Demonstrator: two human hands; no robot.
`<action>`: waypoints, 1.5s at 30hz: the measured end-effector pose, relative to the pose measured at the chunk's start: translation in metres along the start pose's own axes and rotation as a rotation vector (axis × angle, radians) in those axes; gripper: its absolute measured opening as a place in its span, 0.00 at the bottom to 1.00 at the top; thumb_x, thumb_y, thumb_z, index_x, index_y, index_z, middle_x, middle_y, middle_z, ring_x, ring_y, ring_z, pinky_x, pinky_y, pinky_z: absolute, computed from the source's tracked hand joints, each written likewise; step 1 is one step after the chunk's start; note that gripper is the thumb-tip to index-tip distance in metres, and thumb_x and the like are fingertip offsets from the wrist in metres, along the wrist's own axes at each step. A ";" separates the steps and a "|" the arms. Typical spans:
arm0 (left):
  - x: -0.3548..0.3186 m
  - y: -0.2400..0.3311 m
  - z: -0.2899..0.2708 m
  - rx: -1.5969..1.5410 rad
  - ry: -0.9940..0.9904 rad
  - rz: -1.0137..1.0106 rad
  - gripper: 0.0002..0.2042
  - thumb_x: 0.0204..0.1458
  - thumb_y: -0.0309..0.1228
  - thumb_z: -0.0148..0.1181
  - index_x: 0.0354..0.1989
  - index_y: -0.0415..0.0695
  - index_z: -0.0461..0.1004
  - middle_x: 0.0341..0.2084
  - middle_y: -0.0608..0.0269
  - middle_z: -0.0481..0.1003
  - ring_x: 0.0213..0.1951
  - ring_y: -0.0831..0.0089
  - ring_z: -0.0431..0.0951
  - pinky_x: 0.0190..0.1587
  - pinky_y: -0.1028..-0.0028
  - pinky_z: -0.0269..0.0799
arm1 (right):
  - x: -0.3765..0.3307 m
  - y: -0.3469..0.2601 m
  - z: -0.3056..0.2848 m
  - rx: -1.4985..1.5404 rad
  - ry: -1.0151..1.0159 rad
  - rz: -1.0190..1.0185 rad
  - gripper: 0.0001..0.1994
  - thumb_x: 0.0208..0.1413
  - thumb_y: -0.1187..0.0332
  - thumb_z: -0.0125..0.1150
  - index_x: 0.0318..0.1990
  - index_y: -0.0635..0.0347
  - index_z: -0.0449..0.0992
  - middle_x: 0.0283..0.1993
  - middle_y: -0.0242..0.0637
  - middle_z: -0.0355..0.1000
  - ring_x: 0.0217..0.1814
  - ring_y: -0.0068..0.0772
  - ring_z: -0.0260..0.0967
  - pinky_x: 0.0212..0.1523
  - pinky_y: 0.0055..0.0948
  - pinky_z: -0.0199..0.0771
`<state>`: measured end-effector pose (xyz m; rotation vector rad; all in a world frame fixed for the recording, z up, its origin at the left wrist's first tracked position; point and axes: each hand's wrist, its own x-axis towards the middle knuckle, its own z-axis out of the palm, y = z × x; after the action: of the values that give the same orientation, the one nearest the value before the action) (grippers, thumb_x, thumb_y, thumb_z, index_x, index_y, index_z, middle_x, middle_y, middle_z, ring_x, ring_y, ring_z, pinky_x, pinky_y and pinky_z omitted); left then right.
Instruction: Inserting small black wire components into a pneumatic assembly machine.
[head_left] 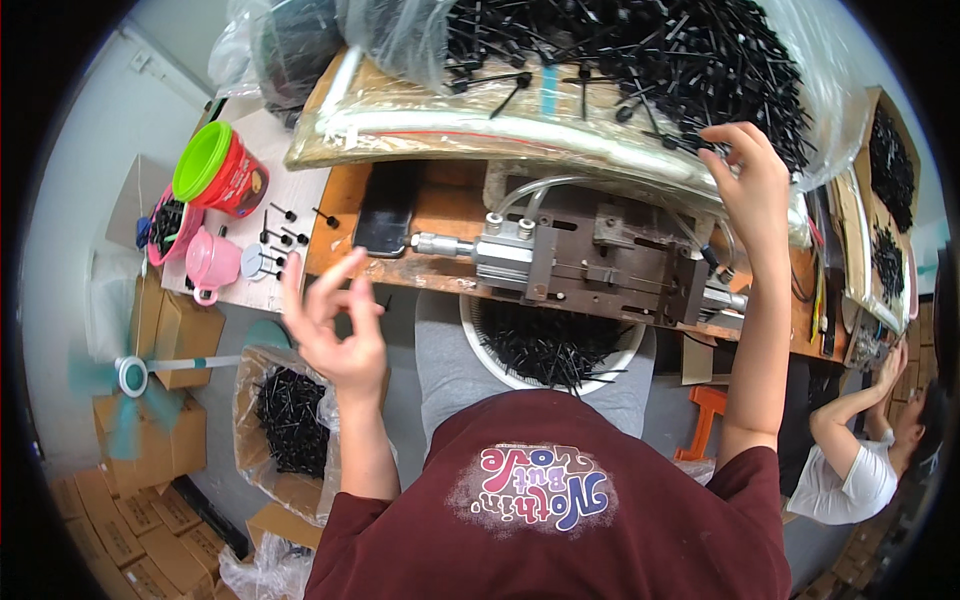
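Reaching above the pneumatic press (590,262), the right hand (748,170) touches the heap of black plastic pins (690,60) with loosely spread fingers, holding nothing visible. Left of the press, the left hand (335,325) hovers empty, fingers splayed. These pins look light, stiff and slippery; best pinched mid-shaft.

Wooden workbench (440,215): metal press fixture (590,262), black phone (385,215), tray of black plastic pins (640,50), red tub (225,170).

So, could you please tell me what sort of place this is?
Probably a small assembly workshop: a metal press-like machine sits on a wooden bench, heaps of small black plastic parts lie in clear bags, and cardboard boxes are stacked on the floor.
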<state>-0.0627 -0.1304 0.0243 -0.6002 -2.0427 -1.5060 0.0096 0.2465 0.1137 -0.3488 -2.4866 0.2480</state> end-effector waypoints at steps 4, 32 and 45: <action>-0.015 0.021 0.025 -0.103 -0.287 0.240 0.31 0.53 0.14 0.57 0.65 0.33 0.51 0.41 0.46 0.79 0.26 0.77 0.78 0.28 0.83 0.72 | 0.013 0.002 0.006 -0.238 -0.155 -0.144 0.07 0.48 0.73 0.63 0.36 0.63 0.77 0.35 0.40 0.69 0.38 0.43 0.71 0.41 0.37 0.71; -0.036 0.078 0.099 -0.235 -0.752 0.146 0.13 0.41 0.21 0.71 0.38 0.36 0.80 0.52 0.54 0.74 0.37 0.71 0.82 0.38 0.73 0.80 | 0.007 0.072 0.000 -0.381 0.085 -0.237 0.18 0.47 0.80 0.55 0.47 0.55 0.77 0.44 0.41 0.76 0.42 0.46 0.76 0.43 0.40 0.77; -0.064 0.055 0.128 0.107 -0.766 0.456 0.11 0.40 0.27 0.70 0.34 0.42 0.78 0.53 0.57 0.76 0.32 0.66 0.81 0.34 0.72 0.77 | 0.028 0.016 0.038 -0.110 -0.095 -0.252 0.16 0.48 0.71 0.62 0.47 0.55 0.75 0.40 0.40 0.77 0.43 0.46 0.76 0.43 0.42 0.77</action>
<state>0.0015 0.0048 -0.0084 -1.6609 -2.2514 -0.9578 -0.0321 0.2671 0.0945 -0.0672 -2.6125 0.0246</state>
